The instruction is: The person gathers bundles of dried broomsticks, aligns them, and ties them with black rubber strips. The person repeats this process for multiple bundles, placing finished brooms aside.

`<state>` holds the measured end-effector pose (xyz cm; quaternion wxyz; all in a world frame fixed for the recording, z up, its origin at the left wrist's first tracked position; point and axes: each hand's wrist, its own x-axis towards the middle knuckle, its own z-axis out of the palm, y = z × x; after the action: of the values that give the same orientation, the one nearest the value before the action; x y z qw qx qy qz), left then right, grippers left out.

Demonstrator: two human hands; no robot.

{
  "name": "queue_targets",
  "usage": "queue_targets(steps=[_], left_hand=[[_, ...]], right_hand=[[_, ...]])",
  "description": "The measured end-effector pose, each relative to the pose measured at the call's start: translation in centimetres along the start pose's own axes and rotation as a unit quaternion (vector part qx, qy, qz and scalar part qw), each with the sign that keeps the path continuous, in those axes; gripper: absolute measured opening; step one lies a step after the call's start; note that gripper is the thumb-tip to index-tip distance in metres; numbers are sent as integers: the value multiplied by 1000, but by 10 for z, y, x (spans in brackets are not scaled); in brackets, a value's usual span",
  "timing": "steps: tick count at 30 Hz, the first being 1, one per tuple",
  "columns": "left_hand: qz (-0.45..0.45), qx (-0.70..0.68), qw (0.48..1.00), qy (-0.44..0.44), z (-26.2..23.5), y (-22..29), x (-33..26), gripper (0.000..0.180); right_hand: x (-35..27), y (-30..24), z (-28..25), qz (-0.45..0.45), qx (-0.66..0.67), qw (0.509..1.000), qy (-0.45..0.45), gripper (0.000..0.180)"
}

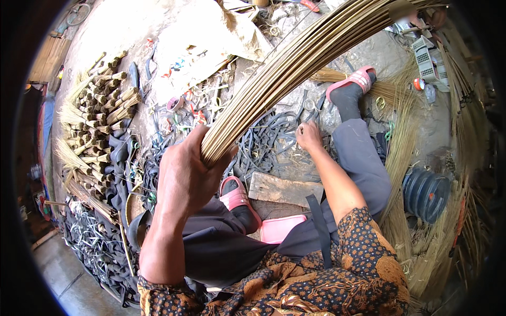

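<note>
My left hand (182,166) is closed around the near end of a thick bundle of thin tan sticks (287,87), like broom ribs. The bundle slants up and away to the right, and its far end passes out toward the rim. My right hand (309,135) is low over the floor with its fingers curled, beside flat black rubber strips (263,139). Whatever those fingers hold, if anything, does not show. One dark strip (319,229) hangs over my right thigh. Between my feet lie a worn wooden board (284,188) and a pink plastic piece (282,229).
Many short tied stick bundles (97,124) are stacked at the left, above a heap of dark strips (95,247). Long loose sticks (403,142) spread along my right, by a dark ribbed round object (426,195). A grey plastic basket (431,63) stands farther off.
</note>
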<state>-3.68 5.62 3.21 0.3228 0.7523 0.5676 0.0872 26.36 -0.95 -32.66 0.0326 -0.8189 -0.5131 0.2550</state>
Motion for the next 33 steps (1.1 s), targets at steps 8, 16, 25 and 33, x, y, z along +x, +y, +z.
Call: queue_targets(steps=[8, 16, 25, 33], left_hand=[[28, 38, 999, 2, 11, 0, 0, 37], [90, 40, 995, 5, 49, 18, -14, 36], [154, 29, 986, 53, 86, 28, -22, 42], [140, 58, 988, 43, 88, 28, -29, 84]], right_hand=[[-92, -5, -82, -127, 442, 888, 27, 25], [-211, -78, -201, -202, 718, 666, 4, 22], [-253, -154, -220, -200, 597, 763, 148, 28], [-219, -167, -222, -167, 469, 848, 183, 30]])
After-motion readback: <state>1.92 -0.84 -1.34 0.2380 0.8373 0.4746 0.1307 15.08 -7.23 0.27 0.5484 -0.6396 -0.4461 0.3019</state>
